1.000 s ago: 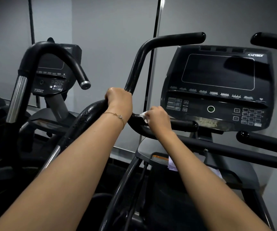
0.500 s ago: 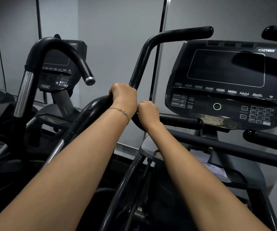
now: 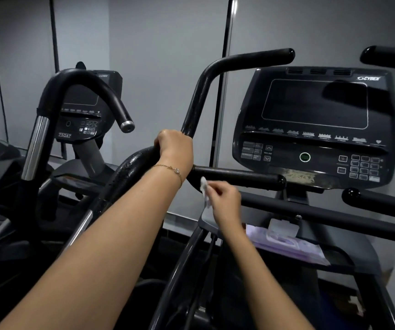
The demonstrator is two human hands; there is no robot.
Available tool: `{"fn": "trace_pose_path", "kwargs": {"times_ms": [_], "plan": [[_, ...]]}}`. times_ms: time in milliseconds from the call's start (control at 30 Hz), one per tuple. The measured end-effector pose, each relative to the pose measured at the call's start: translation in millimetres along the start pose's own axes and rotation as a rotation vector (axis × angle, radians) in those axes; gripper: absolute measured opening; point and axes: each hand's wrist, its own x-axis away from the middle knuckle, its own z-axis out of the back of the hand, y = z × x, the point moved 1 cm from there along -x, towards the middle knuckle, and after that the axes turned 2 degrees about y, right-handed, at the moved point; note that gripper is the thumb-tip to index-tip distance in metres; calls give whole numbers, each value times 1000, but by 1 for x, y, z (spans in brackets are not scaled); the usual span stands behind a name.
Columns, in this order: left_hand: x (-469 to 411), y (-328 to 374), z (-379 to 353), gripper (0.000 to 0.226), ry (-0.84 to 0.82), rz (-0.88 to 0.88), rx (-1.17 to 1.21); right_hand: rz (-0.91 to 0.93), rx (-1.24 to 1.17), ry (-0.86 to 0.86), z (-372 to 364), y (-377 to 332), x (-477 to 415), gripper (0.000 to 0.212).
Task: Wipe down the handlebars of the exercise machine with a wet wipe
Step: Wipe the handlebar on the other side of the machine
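Pale grey wall panels (image 3: 158, 55) split by dark vertical strips stand behind two black exercise machines set side by side. The nearer machine carries a black console with a dark screen and keypad (image 3: 315, 120). To its left rises a long bent black tubular handlebar (image 3: 199, 101), and a short black horizontal grip bar (image 3: 239, 176) branches off towards the console.

The left hand (image 3: 175, 148) is wrapped round the bent handlebar at its lower curve, fingers curled over the top of the tube, with a thin gold chain bracelet (image 3: 170, 169) on the wrist. The tube just below that hand looks wet and glossy.

The right hand (image 3: 225, 198) sits just under the short grip bar, near its root. Its fingertips are closed in a pinch on a small crumpled white wet wipe (image 3: 204, 189). The wipe's upper end meets the bar's lower edge; whether it presses there cannot be told.

A flat lilac pack of wipes with its white flap lifted (image 3: 287, 241) lies on the machine's dark tray (image 3: 349, 260) below the console. At the left, the second machine shows a smaller black console (image 3: 82, 110) and a hooked black handlebar with a chrome stem (image 3: 84, 78).
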Motion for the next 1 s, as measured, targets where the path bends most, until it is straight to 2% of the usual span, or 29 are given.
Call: {"fn": "trace_pose_path", "kwargs": {"times_ms": [100, 167, 233, 367, 467, 633, 800, 933, 1000], "plan": [[-2, 0, 2, 25, -17, 3, -3, -735, -927, 152, -2, 25, 13, 14], [0, 0, 2, 25, -28, 1, -7, -943, -1249, 272, -4, 35, -1, 18], [-1, 0, 2, 25, -23, 3, -9, -963, -1380, 332, -4, 34, -18, 15], [-1, 1, 1, 26, -25, 0, -10, -998, -1469, 306, 0, 27, -19, 13], [0, 1, -1, 26, -14, -8, -25, -996, -1566, 378, 4, 29, -20, 17], [0, -1, 2, 25, -21, -6, -25, -1029, -1503, 283, -13, 18, -20, 13], [1, -1, 0, 25, -13, -15, -31, -988, -1628, 405, 16, 29, -20, 15], [1, -1, 2, 26, -21, -14, -22, -1017, -1577, 348, 17, 26, -16, 10], [0, -1, 0, 27, -19, -20, -31, -1002, -1621, 380, 31, 28, -14, 13]]}}
